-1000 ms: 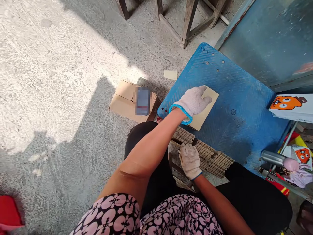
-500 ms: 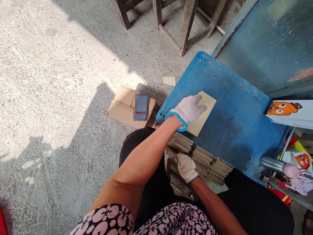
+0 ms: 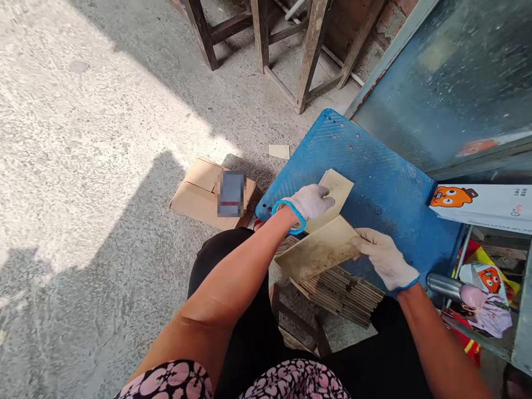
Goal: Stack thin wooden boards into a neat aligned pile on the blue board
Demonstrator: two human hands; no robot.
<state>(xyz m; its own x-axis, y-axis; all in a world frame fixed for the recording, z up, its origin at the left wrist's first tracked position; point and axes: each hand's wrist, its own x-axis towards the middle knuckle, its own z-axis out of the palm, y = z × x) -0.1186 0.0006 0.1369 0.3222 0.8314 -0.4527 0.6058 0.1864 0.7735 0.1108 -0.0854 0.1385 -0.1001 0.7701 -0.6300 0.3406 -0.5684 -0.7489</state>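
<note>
My left hand (image 3: 308,203), in a white knit glove with a blue cuff, presses flat on a tan sheet (image 3: 337,188) lying on the blue board (image 3: 386,183). My right hand (image 3: 384,257), gloved too, grips the right end of a second tan sheet (image 3: 319,249) and holds it tilted in the air over the stack of thin sheets (image 3: 344,291). The stack rests at the board's near edge, in front of my knees.
A brown cardboard box (image 3: 199,191) lies on the concrete floor to the left. A small tan scrap (image 3: 279,151) sits behind the board. Wooden stool legs (image 3: 307,52) stand farther back. A white printed box (image 3: 484,205) and a metal tube (image 3: 443,285) are on the right.
My right hand has left the stack's near side and lifted one sheet up off it. My left hand has stayed on the sheet on the board. The view has tilted upward.
</note>
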